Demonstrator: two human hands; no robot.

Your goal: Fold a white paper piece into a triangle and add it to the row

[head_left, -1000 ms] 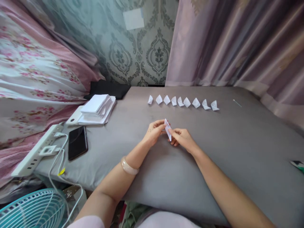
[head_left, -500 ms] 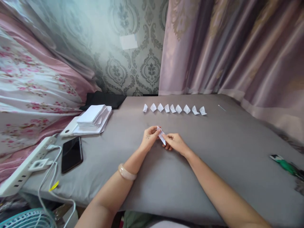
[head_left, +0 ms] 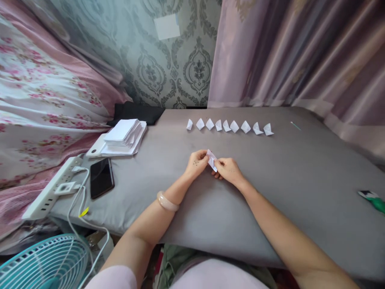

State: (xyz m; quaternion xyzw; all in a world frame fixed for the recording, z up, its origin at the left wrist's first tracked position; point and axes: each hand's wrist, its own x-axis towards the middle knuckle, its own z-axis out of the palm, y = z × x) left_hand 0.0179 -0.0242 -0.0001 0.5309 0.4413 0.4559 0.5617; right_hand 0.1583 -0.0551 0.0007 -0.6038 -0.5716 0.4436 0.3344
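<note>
My left hand (head_left: 197, 162) and my right hand (head_left: 229, 170) meet over the middle of the grey table (head_left: 300, 168). Both pinch a small folded white paper piece (head_left: 211, 159) between their fingertips, just above the cloth. Beyond my hands, a row of several finished folded paper pieces (head_left: 230, 127) lies side by side on the table. A stack of white paper sheets (head_left: 123, 135) rests at the table's left side. A pale bangle (head_left: 166, 201) circles my left wrist.
A black phone (head_left: 101, 182) lies left of me beside a white power strip (head_left: 51, 190) with cables. A teal fan (head_left: 45, 263) stands at the lower left. A green-handled tool (head_left: 373, 199) lies at the right edge. Curtains hang behind the table.
My fingers have closed in on the paper piece, which now looks smaller and more tucked between both hands. The camera view shifted slightly; hands stay at the same spot.
</note>
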